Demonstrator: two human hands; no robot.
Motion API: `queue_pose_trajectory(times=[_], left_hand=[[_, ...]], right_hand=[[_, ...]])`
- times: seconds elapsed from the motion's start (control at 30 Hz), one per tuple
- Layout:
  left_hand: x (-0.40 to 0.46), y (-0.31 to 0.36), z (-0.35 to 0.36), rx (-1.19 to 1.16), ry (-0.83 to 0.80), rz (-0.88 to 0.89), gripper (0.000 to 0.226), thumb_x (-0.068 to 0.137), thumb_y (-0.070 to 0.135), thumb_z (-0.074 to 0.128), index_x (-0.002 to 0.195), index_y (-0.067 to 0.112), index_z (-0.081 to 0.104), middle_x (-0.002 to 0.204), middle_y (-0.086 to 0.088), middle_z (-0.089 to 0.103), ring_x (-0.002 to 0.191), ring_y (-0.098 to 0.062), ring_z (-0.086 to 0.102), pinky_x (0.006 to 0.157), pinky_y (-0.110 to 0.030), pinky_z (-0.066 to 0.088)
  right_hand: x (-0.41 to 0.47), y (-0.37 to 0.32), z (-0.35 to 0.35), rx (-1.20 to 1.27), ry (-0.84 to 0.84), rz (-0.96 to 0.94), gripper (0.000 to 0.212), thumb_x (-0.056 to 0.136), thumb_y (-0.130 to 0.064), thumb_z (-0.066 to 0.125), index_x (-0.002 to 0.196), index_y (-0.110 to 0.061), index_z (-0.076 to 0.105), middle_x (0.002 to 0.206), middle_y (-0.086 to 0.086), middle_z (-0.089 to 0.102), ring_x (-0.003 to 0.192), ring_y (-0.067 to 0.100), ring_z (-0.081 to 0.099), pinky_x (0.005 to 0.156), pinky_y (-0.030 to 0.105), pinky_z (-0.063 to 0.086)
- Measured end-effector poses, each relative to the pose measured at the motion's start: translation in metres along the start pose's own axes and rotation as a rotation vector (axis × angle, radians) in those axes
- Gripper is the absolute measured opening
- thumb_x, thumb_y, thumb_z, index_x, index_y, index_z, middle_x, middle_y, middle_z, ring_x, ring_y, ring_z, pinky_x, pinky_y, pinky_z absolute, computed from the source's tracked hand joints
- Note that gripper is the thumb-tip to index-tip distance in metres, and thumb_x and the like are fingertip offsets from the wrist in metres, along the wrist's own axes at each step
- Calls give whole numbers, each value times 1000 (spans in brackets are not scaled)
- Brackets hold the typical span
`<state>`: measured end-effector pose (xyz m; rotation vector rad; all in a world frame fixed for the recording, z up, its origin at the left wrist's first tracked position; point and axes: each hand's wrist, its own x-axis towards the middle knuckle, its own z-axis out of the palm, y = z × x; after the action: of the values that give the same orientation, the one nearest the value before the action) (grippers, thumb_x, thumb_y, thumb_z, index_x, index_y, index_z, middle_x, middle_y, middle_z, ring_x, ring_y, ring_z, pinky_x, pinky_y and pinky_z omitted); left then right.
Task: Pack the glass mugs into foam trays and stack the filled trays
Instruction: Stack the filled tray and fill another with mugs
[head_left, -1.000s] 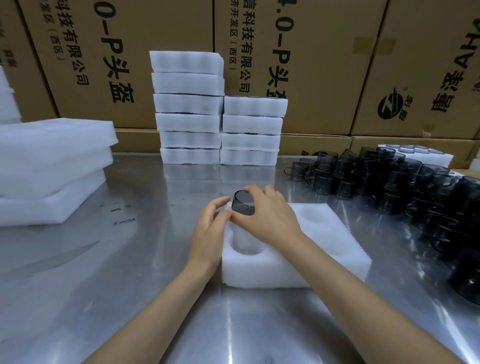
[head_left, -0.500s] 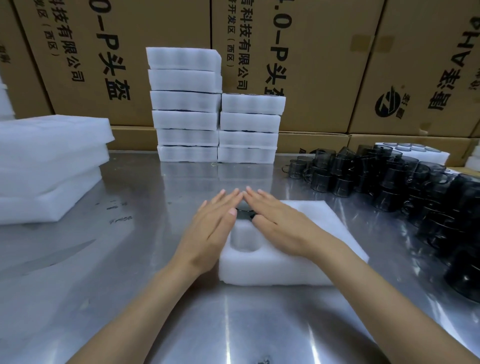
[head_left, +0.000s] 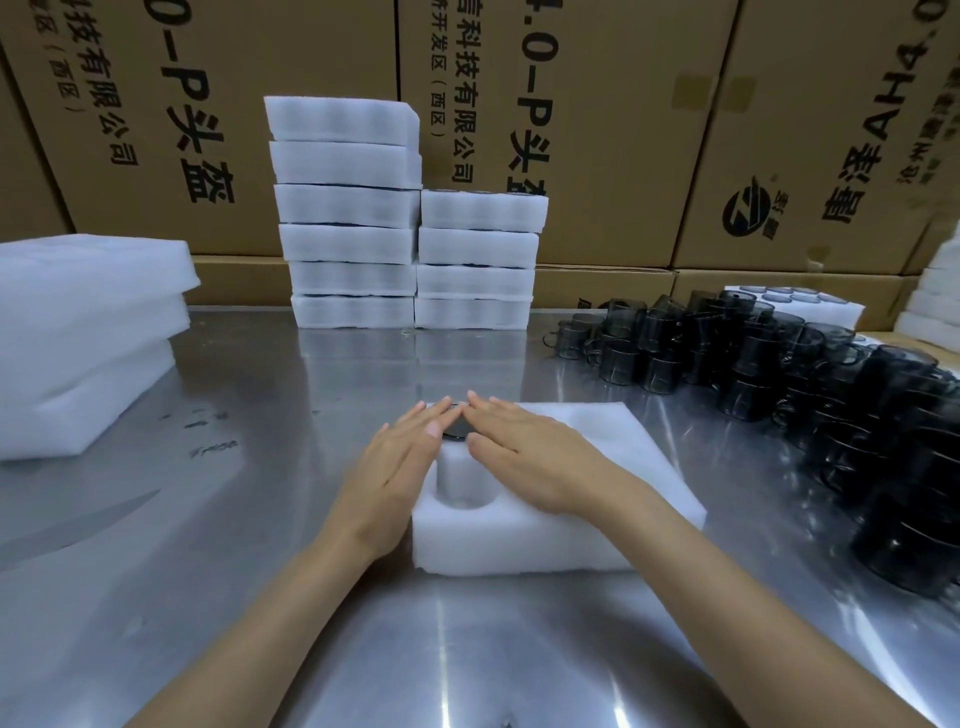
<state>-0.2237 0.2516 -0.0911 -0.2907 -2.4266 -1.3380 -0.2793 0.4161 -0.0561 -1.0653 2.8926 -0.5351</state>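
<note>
On the steel table directly before me lies the foam tray, its long side running left to right. Compared with one second ago, the dark glass mug is no longer raised in my fingers: it now sits sunk in the tray's far-left pocket, upright, mouth upward, only a sliver of its rim visible between my hands. My left hand and right hand both lie flat, palms down, fingers straight and pointing away from me, fingertips nearly meeting above the mug; neither grips anything. The near-left pocket is visible between my wrists. Loose glass mugs are massed at right, and two stacks of filled trays stand against the cardboard cartons.
</note>
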Motion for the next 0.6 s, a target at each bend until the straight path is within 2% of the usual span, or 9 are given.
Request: queue_pose_trajectory(times=[0.07,0.13,0.2,0.27,0.33,0.37,0.43,0.5,0.6], left_hand=[[1,-1,0,-60,71,-6,36,97,44,34,132,39,44,143,23,39,133,12,27,112,-16,18],[5,-2,-1,-93,113,-54,36,100,32,43,136,35,43,144,21,37,132,11,29,108,-14,19],[10,-4,-4,-212,88,-167,44,97,23,49,140,30,40,144,17,37,132,4,31,104,-17,22],[14,-5,-6,-324,63,-245,49,94,18,51,141,26,41,144,13,40,130,-1,34,99,-19,26],[15,-5,-8,-370,58,-254,54,89,21,58,141,26,42,140,13,43,129,-2,36,90,-11,31],[14,-6,-8,-381,42,-256,63,81,25,64,140,27,42,138,13,44,128,-2,38,84,-6,35],[13,-7,-7,-390,-23,-257,75,70,33,64,141,30,39,139,16,44,124,1,43,79,-2,39],[11,-8,-6,-395,-84,-247,80,70,38,66,143,34,34,143,17,41,124,2,45,84,-8,42],[13,-10,-6,-411,-114,-239,84,71,33,69,145,36,28,145,18,35,121,6,45,80,-5,43]], right_hand=[[2,6,-5,200,108,28,49,100,-41,33,147,-29,32,153,-13,28,143,3,16,109,24,16],[6,20,-16,344,290,74,43,97,-39,43,139,-28,46,142,-7,45,135,8,33,106,24,26],[12,44,-31,478,484,191,34,95,-28,50,128,-24,57,126,-4,57,118,11,50,94,24,38],[19,69,-43,681,586,366,30,93,-18,50,121,-13,60,114,6,64,93,14,55,78,28,42],[26,91,-48,736,586,504,37,92,-13,47,124,3,54,113,26,60,84,23,52,75,35,41],[31,101,-49,726,571,564,40,92,-13,46,127,6,50,119,29,58,91,31,57,86,44,47],[41,115,-55,714,542,656,47,94,-14,46,134,10,38,129,30,52,116,43,53,100,57,41],[51,128,-65,694,511,724,55,95,-18,49,140,5,27,129,26,53,118,38,53,91,46,48],[59,147,-78,559,497,797,73,93,-23,52,149,-14,6,105,15,58,94,30,59,79,39,49]])
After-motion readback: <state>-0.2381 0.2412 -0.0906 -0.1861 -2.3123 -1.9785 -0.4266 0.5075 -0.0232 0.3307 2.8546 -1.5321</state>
